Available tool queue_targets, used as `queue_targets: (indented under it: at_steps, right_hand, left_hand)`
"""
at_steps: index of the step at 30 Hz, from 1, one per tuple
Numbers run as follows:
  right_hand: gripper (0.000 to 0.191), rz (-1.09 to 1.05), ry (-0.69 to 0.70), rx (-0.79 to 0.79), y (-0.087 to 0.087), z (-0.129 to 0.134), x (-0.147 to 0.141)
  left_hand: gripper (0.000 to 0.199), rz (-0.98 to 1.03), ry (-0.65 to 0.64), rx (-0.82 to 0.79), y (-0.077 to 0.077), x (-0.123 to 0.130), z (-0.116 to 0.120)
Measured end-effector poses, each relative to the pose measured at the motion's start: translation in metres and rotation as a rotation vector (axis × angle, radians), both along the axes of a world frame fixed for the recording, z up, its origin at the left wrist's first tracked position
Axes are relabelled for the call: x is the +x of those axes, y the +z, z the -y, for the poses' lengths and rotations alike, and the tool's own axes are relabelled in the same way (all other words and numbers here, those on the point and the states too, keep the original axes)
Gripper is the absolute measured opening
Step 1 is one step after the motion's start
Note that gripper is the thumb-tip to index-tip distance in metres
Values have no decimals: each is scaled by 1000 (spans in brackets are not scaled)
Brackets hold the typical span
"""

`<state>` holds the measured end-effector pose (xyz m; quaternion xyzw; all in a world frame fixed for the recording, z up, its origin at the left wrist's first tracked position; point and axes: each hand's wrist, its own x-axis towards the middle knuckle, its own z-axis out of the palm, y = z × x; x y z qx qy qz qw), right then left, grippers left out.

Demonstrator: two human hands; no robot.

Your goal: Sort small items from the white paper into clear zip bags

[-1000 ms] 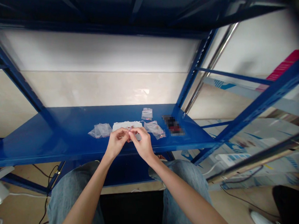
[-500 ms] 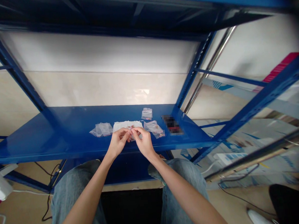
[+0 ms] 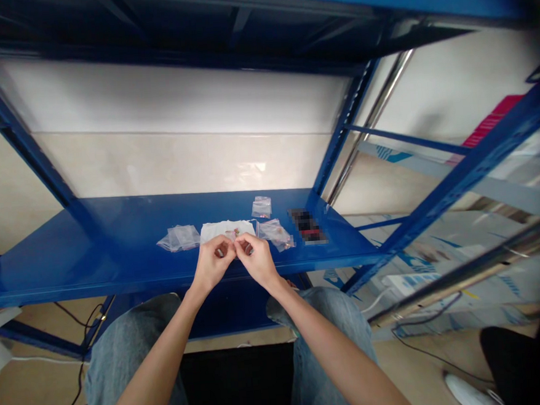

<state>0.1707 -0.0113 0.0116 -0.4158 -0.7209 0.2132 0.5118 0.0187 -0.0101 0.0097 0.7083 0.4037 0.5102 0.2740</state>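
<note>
My left hand (image 3: 215,260) and my right hand (image 3: 255,256) meet above the shelf's front part, each with thumb and forefinger pinched. What sits between the fingertips is too small to make out. Just behind them lies a white sheet (image 3: 216,228) with small colourful bits (image 3: 233,232) on it. Flat clear plastic bags (image 3: 180,238) are to the left of the sheet. To its right is a clear bag (image 3: 274,233) with small items inside, and behind that a smaller bag (image 3: 261,207).
A dark blurred-out object (image 3: 308,225) lies at the right of the blue shelf (image 3: 115,232). Blue uprights (image 3: 345,126) and an upper shelf frame the space. Cables and a white shoe (image 3: 468,392) are on the floor.
My hands have turned slightly and their fingertips are a little lower against the sheet, uncovering the colourful bits. The whole view has shifted slightly.
</note>
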Motion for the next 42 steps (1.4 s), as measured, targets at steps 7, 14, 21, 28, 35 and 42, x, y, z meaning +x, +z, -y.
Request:
queue_targets:
  at_steps: [7,14,21,28,35,42]
  right_hand:
    - [10,130,-165,105,-3,-4,5]
    - [15,86,-48,68,2,-4,6]
    - [11,-5,-216,93,5,-4,6]
    - [12,-96,-91,36,6,-7,9]
    - [13,-380,-38,-94,3,-13,12]
    - [26,-772,60,-411,-6,-21,5]
  left_hand:
    - [8,-46,144,54,1,2,2]
    - [7,-2,196,44,4,-1,1]
    - [6,-36,236,68,8,3,6]
    - [8,-10,185,66,4,17,11]
    - [15,73,211,62,6,7,3]
    - [42,355,-97,-295,-5,-5,-16]
